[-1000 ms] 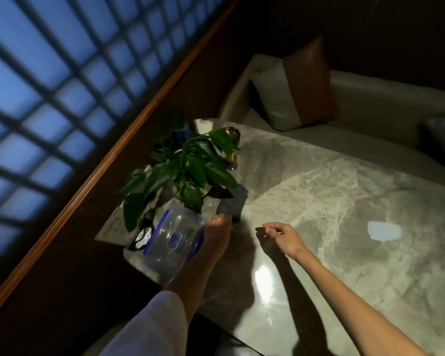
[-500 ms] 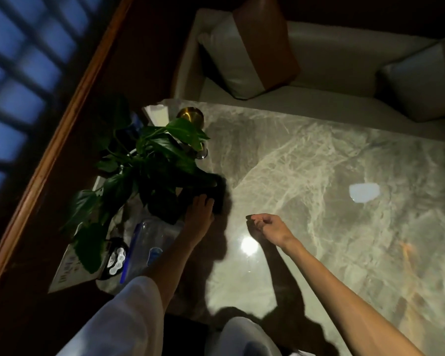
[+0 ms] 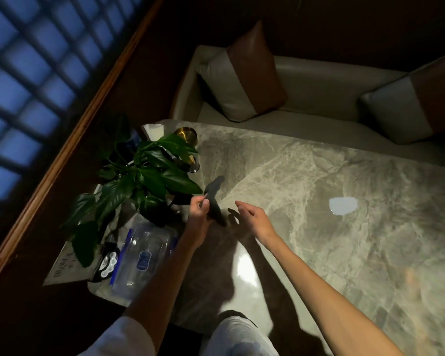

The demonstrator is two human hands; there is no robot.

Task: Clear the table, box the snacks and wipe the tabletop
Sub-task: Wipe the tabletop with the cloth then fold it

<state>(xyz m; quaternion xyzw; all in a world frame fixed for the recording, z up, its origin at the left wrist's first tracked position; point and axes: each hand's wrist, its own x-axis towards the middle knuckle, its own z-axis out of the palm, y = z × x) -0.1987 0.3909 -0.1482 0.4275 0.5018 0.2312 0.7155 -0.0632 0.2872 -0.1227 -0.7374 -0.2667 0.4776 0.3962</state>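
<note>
- A person leans over a grey marble table (image 3: 332, 253) in a dim room, both bare forearms reaching in from 6 o'clock.
- The left hand (image 3: 198, 214) pinches a dark grey cloth (image 3: 214, 201) between thumb and curled fingers, lifted just above the tabletop, left of the picture's centre.
- The cloth hangs as a narrow strip. Its long axis runs roughly 12 to 6 o'clock with a slight bend at the grip: the upper end points toward 1 o'clock, the lower end toward 5 o'clock. It is motion-blurred.
- The right hand (image 3: 253, 219) hovers just beside the cloth at its 3 o'clock, fingers relaxed and spread, holding nothing.
- At 8 o'clock from the left hand lies a clear plastic box (image 3: 141, 260) with blue clips. Its lid bears a small blue label, the print too small to read.
- Beside the box, at its 9 o'clock, is a dark remote control (image 3: 108, 263) with white buttons, and past that a pale card (image 3: 62, 269) with dark lettering that cannot be made out.
- A leafy green plant (image 3: 147, 176) stands at 10 o'clock from the cloth, with a brass goblet (image 3: 186, 136) behind it.
- A cream sofa (image 3: 319, 83) with brown-and-white cushions sits at 12 o'clock, beyond the table.
</note>
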